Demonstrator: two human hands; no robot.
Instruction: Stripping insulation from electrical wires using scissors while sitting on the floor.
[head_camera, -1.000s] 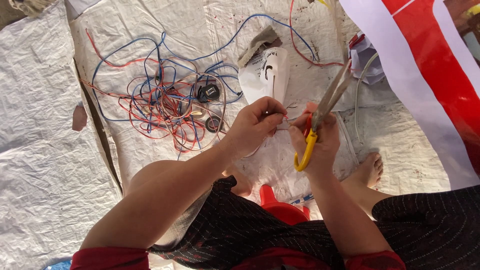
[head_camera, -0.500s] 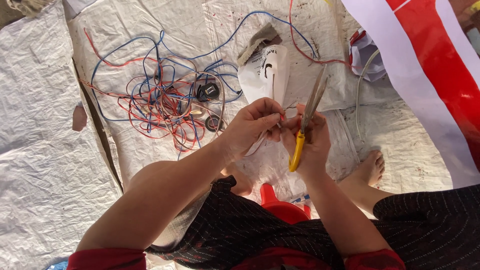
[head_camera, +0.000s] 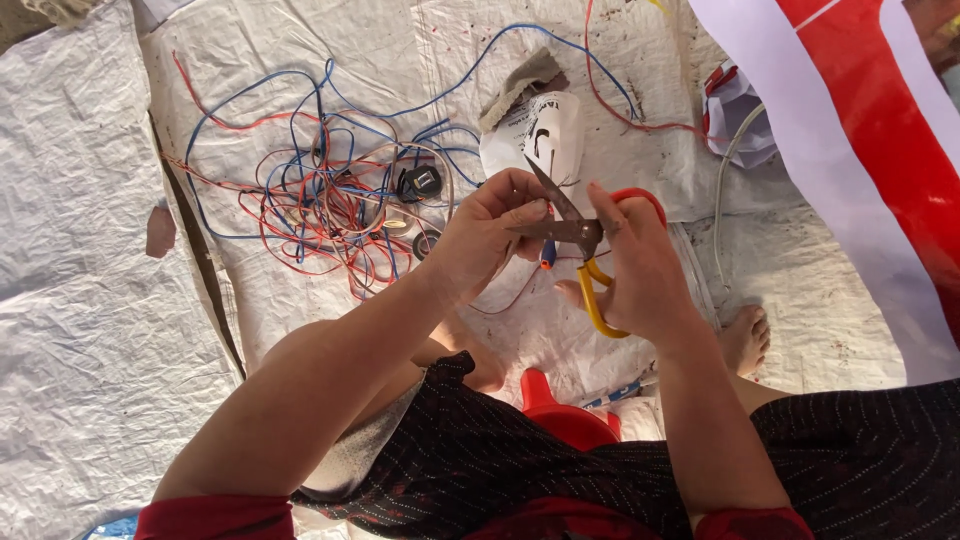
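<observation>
Scissors (head_camera: 575, 245) with yellow handles sit right at centre, blades parted in a V, one tip pointing up toward the white plastic housing (head_camera: 545, 135). The right hand (head_camera: 635, 265) grips them through the yellow loops, fingers curled tight. The left hand (head_camera: 490, 235) pinches closed just beside the blades, fingertips touching the metal near the pivot; a small blue piece (head_camera: 548, 258) pokes out beneath it, though whether that hand holds it cannot be told. Behind the hands, a tangle of red and blue wires (head_camera: 320, 195) sprawls over the white woven sheet (head_camera: 90, 270), with a black round part (head_camera: 420, 182) among them. A bare foot (head_camera: 745, 340) rests to the right.
</observation>
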